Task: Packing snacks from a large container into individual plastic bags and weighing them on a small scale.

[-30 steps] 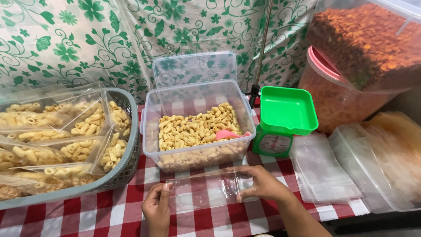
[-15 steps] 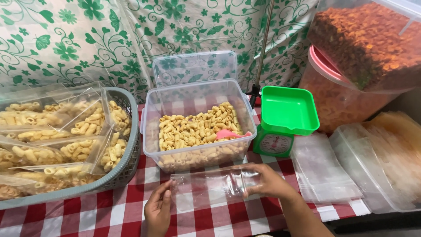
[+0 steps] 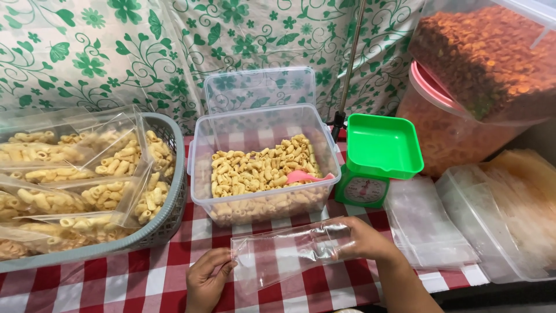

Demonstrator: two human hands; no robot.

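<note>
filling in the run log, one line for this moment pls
left hand: pinches bag end | right hand: grips empty clear plastic bag | ahead: tub of macaroni snacks

A single head-worn camera supplies the only view. It looks forward and steeply downward onto a table with a red-and-white checked cloth [image 3: 139, 284], at close, arm's-reach range. The optical axis points toward a green floral backdrop [image 3: 116, 52] that closes off the top of the frame. The wearer's left hand [image 3: 207, 279] and right hand [image 3: 365, 240] enter from the bottom edge. No second view exists, so no scene region is shared.
</note>
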